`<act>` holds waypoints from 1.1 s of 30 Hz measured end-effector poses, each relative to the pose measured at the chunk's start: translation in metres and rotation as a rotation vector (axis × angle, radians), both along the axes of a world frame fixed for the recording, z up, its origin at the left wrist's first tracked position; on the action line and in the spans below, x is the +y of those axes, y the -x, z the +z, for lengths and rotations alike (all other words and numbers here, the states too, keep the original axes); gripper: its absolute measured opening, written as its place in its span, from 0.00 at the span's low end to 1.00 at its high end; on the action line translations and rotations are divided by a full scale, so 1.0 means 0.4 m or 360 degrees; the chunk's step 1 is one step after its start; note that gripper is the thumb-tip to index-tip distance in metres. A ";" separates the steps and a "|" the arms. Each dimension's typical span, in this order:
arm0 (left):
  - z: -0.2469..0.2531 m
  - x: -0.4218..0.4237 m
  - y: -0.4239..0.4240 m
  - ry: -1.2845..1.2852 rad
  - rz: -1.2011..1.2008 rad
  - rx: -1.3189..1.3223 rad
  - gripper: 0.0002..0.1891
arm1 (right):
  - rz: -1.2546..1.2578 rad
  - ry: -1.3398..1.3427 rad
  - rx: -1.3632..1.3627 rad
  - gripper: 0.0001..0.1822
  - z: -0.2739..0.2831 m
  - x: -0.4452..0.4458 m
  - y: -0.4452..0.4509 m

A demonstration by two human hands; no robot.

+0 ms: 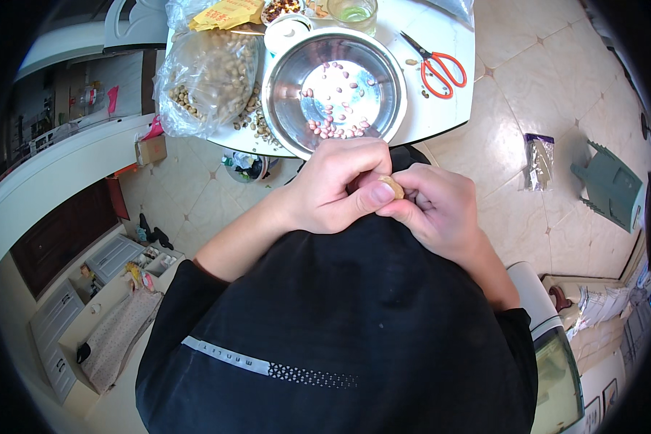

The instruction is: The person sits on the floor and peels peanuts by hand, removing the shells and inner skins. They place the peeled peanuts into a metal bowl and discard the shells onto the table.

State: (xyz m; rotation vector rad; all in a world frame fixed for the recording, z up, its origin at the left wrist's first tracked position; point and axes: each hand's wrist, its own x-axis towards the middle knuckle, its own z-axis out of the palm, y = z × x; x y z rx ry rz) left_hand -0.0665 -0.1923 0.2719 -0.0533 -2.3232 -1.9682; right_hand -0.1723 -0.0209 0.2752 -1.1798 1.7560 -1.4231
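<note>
Between my two hands is an unshelled peanut [393, 187], held close to my body just below the table edge. My left hand [347, 184] has its thumb pressed on the shell. From the other side, the thumb and bent fingers of my right hand [436, 203] pinch the same peanut. Just beyond my hands stands a stainless steel bowl [282, 92]; pink shelled peanuts [333, 129] lie scattered over its bottom. Left of the bowl, a clear plastic bag [211, 81] bulges with unshelled peanuts, and some small brown pieces [260, 127] lie spilled between bag and bowl.
Red-handled scissors [439, 70] lie on the white table [450, 119], right of the bowl. Behind the bowl are a glass [355, 13], a white round lid or tub [287, 33] and a yellow packet [225, 13]. A waste bin [249, 168] stands on the floor below.
</note>
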 end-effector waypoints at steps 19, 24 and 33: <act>0.039 0.006 0.030 0.0393 0.0111 0.0285 0.12 | 0.0153 0.0106 -0.0544 0.19 0.000 -0.019 0.001; 0.020 0.030 0.031 0.0063 0.0311 0.0376 0.13 | 0.0108 0.0157 -0.1128 0.23 0.008 -0.027 -0.019; -0.039 0.053 -0.004 -0.0565 0.0620 0.0499 0.17 | -0.0006 0.0117 -0.1171 0.23 0.043 -0.074 -0.042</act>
